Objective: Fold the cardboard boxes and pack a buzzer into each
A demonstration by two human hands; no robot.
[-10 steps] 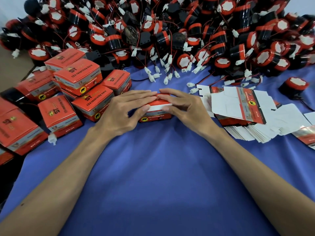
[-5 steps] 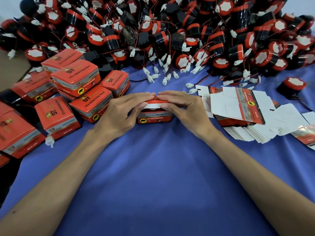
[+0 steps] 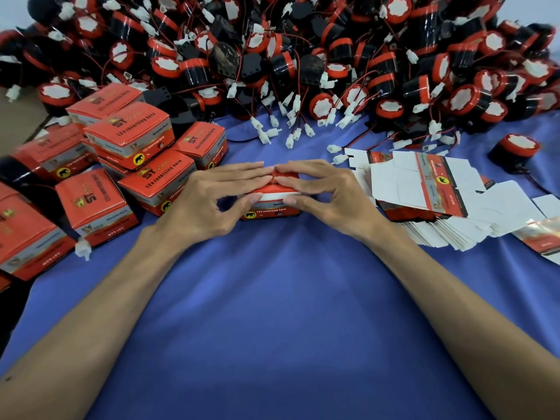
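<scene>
A small red cardboard box (image 3: 269,209) stands on the blue cloth at the middle, its lid partly down with a white flap edge showing. My left hand (image 3: 209,201) holds it from the left, fingers laid over the lid and thumb at the front edge. My right hand (image 3: 328,195) holds it from the right the same way, fingertips meeting the left ones on top. A big heap of red-and-black buzzers (image 3: 303,62) with wires and white plugs fills the back. A stack of flat unfolded boxes (image 3: 430,189) lies right of my right hand.
Several closed red boxes (image 3: 130,137) are piled at the left, some stacked. One lone buzzer (image 3: 515,150) sits at the far right. A loose white plug (image 3: 82,249) lies near the left boxes. The blue cloth (image 3: 272,313) spreads out in front.
The lid has been pushed lower on the box. Both thumbs have moved to the front edge, and the fingers now arch over the top.
</scene>
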